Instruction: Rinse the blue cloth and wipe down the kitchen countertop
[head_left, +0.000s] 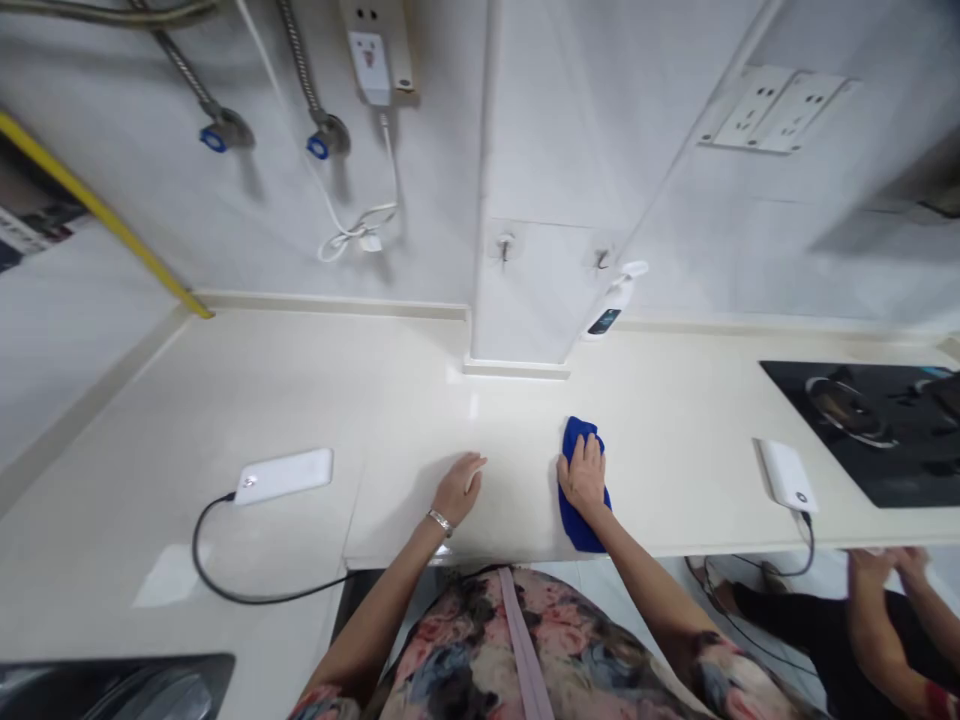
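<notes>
My right hand (582,475) lies flat, fingers spread, on a blue cloth (580,525) near the front edge of the cream countertop (420,400). The cloth shows above and below the hand. My left hand (457,487) rests on the bare counter a little to the left, fingers loosely curled with nothing in them that I can see; a metal bracelet sits on its wrist.
A white power bank (283,475) with a black cable lies to the left, another (785,475) to the right beside a black gas hob (877,425). A white spray bottle (613,300) leans on the wall pillar. Another person's arms (885,600) show at lower right.
</notes>
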